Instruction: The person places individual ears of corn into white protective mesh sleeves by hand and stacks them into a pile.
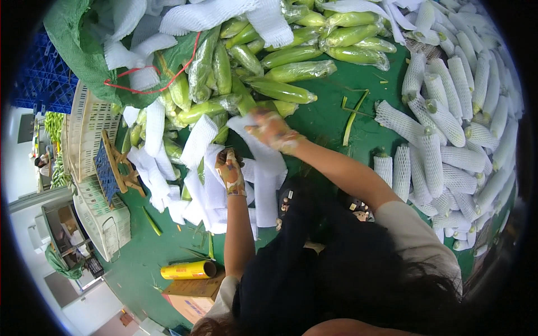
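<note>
My left hand (231, 172), in a patterned glove, is closed with its fingers curled among loose white foam net sleeves (213, 193); what it holds, if anything, is hidden. To its right and a little farther off, my gloved right hand (273, 133) is smeared by motion. It is beside the upper end of a foam net sleeve (266, 168), close to a green corn ear (243, 96); its grip does not show. Beyond both hands lies a heap of corn ears in clear film (300, 71), with more foam sleeves (204, 15) on top.
Foam-sleeved corn ears (448, 151) are piled along the right. A green sack (67, 50) with red string (179, 71) stands at the far left, near white plastic baskets (101, 221) and a wooden stool (119, 162). Nearer are a yellow roll (182, 271) and a cardboard box (193, 294).
</note>
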A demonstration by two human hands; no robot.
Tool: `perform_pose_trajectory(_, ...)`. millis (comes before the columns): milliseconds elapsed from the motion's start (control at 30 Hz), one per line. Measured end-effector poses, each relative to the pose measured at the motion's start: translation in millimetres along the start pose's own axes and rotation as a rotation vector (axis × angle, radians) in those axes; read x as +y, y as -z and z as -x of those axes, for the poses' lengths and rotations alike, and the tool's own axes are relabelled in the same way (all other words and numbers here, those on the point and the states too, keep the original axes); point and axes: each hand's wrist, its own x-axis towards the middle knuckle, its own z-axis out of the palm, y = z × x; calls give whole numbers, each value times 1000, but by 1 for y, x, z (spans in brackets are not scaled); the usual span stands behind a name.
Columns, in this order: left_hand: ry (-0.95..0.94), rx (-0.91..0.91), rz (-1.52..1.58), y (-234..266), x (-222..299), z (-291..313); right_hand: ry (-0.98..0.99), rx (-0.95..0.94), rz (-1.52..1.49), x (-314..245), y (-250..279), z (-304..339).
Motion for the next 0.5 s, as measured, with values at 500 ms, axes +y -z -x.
perform_pose_trajectory(500, -121, -358, 584, -205, -20, -29, -386, 282, -1699, 116, 81, 16)
